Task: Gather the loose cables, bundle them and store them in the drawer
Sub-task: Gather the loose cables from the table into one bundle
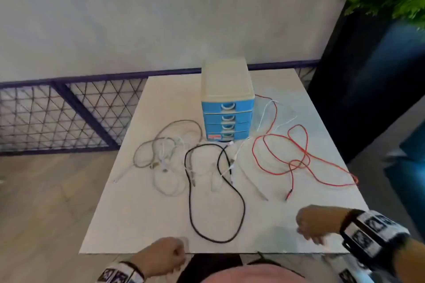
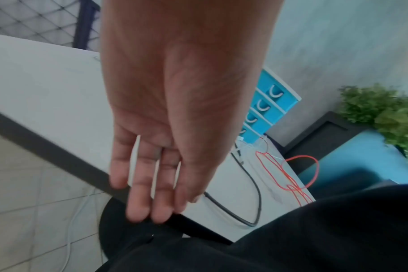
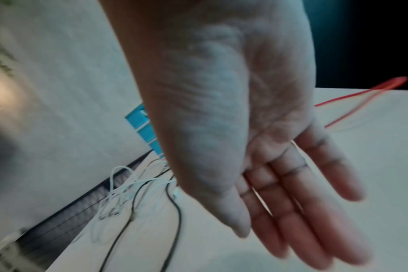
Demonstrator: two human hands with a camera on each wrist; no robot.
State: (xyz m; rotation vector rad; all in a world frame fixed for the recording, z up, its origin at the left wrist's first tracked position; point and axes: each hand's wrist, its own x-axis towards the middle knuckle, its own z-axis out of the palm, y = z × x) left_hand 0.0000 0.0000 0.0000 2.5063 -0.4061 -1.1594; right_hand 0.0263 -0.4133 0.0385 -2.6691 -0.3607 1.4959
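Loose cables spread across table [image 1: 128, 213], mid-frame: black cable [image 1: 239, 197] looping nearest, red cable [image 1: 276, 165] at right, white cables [image 1: 167, 181] and grey cable [image 1: 147, 151] at left. Blue drawer unit [image 1: 227, 119] upright behind them, all drawers closed. Left hand [image 1: 161, 257] at table's near edge, lower centre; right hand [image 1: 319, 223] over table, lower right. Both grips empty, fingers relaxed and nearly straight, apart from every cable.
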